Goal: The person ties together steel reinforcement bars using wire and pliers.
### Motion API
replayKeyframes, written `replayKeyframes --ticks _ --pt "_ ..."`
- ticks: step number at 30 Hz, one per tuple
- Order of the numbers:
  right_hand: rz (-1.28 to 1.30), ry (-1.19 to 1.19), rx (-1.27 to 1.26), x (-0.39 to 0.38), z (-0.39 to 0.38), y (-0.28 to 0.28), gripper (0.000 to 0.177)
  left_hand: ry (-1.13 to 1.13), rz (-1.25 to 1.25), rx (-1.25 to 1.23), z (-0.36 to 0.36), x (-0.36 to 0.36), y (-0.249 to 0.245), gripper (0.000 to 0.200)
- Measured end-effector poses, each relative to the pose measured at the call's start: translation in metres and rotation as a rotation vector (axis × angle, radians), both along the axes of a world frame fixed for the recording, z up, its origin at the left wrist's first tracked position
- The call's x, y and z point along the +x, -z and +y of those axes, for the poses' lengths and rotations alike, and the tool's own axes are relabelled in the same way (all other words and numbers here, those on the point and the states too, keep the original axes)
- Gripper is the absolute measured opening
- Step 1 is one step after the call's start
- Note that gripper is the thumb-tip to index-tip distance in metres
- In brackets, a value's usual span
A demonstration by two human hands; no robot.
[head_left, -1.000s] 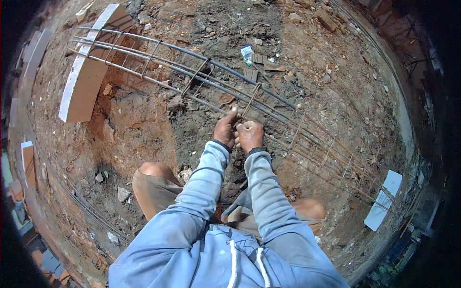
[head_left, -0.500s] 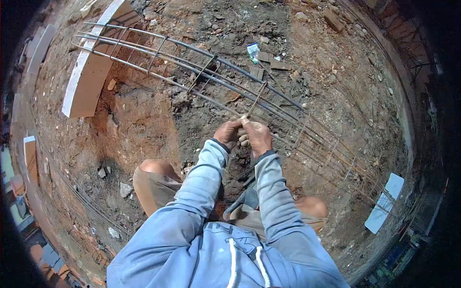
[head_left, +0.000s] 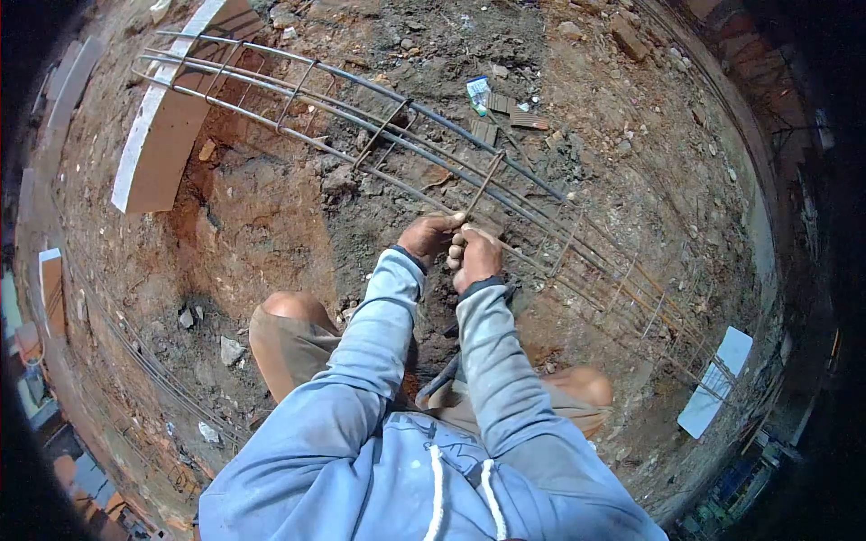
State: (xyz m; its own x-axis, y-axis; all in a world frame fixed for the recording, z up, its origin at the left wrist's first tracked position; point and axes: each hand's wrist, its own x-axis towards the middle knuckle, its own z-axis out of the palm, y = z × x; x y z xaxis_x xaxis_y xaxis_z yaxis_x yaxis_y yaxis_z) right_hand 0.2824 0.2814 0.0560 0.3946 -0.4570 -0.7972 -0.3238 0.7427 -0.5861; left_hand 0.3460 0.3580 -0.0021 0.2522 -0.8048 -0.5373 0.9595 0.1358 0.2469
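Observation:
A long rebar cage (head_left: 397, 140) of steel bars and square stirrups runs diagonally in front of me. My left hand (head_left: 429, 237) is closed at its near bar, the thumb touching the corner of a stirrup (head_left: 484, 183). Just to the right and slightly lower, my right hand (head_left: 477, 259) has its fingers curled in and its thumb up near the same corner. Whatever is pinched in the right fingers is too small to make out. Between my knees lies a dark object (head_left: 439, 380), partly covered by the right sleeve.
A pale-topped block (head_left: 162, 135) props the cage's far left end; a white block (head_left: 717, 383) lies under its right end. Broken ridged tile pieces (head_left: 505, 113) and a small packet (head_left: 478, 90) lie beyond the cage. Loose bars (head_left: 162, 365) stretch along the left on rough soil.
My right hand has drawn back slightly down and left from the stirrup corner, its fingers more curled. The left hand stays at the near bar. The cage has hardly moved.

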Motion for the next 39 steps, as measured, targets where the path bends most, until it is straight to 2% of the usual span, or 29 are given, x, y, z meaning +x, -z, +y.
replayKeyframes --ticks 2,4,5,8,9,10,11,12,13,14,16,18,20,24,28,29,30,32,33,36,38,39 --pt "-0.039 0.07 0.071 -0.005 0.002 0.012 0.013 0.073 0.012 -0.007 0.001 0.005 -0.005 0.023" --pt "-0.281 0.254 0.326 -0.009 0.005 0.031 0.014 0.083 -0.015 0.003 0.003 0.009 -0.009 0.023" --pt "-0.373 0.25 0.399 -0.012 0.004 0.039 0.015 0.107 -0.017 0.025 0.003 0.01 -0.011 0.024" --pt "-0.324 0.147 0.35 -0.019 -0.001 0.045 0.016 0.144 -0.035 0.022 0.003 0.01 -0.002 0.025" --pt "-0.259 -0.048 0.151 -0.023 -0.004 0.048 0.022 0.122 -0.049 0.009 0.004 0.01 0.003 0.023" --pt "-0.261 -0.044 0.144 -0.026 -0.008 0.052 0.022 0.099 -0.065 -0.003 0.003 0.011 0.003 0.022" --pt "-0.021 -0.352 -0.344 -0.029 -0.01 0.057 0.025 -0.064 -0.127 0.127 -0.005 0.007 0.004 0.016" --pt "0.232 -0.652 -0.831 -0.033 -0.011 0.062 0.028 -0.063 -0.128 0.125 -0.006 0.005 0.005 0.016" --pt "0.199 -0.593 -1.102 -0.035 -0.004 0.047 0.031 -0.085 -0.129 0.153 -0.005 0.005 0.002 0.015" --pt "0.197 -0.596 -1.1 -0.032 -0.002 0.035 0.031 -0.107 -0.128 0.184 -0.005 0.006 -0.005 0.015" --pt "0.163 -0.607 -1.371 -0.031 0.002 0.011 0.028 -0.141 -0.106 0.204 -0.004 0.005 -0.008 0.016" --pt "0.131 -0.603 -1.356 -0.02 0.001 0.001 0.023 -0.101 -0.124 0.165 -0.002 0.006 0.002 0.016" --pt "0.261 -0.827 -1.448 -0.013 -0.002 0.003 0.018 -0.072 -0.144 0.188 -0.001 0.007 -0.002 0.017" --pt "0.265 -0.863 -1.408 -0.01 -0.003 -0.002 0.014 -0.091 -0.123 0.168 -0.002 0.006 0.011 0.02" --pt "0.232 -0.679 -1.177 -0.007 -0.006 0.011 0.015 -0.105 -0.082 0.138 -0.002 0.003 0.013 0.021" --pt "0.185 -0.563 -1.146 -0.003 -0.002 0.011 0.017 -0.09 -0.078 0.136 -0.002 0.004 0.013 0.02" --pt "0.298 -0.513 -1.051 -0.004 0.0 0.01 0.019 -0.076 -0.075 0.132 -0.002 0.004 0.013 0.019" --pt "0.261 -0.36 -0.95 -0.004 0.003 0.025 0.021 -0.051 -0.062 0.083 -0.001 0.006 0.02 0.017" --pt "0.279 -0.288 -1.014 -0.005 0.006 0.032 0.025 -0.069 -0.057 0.086 0.0 0.005 0.032 0.017" --pt "0.288 -0.288 -0.963 -0.012 0.017 0.015 0.033 -0.058 -0.074 0.096 -0.003 0.003 0.019 0.018" --pt "0.166 -0.255 -0.935 -0.036 0.025 0.007 0.042 -0.002 -0.14 0.099 0.0 0.005 0.012 0.021" --pt "0.282 -0.306 -0.978 -0.056 0.021 0.038 0.045 -0.053 -0.132 0.126 -0.001 0.004 0.009 0.021"
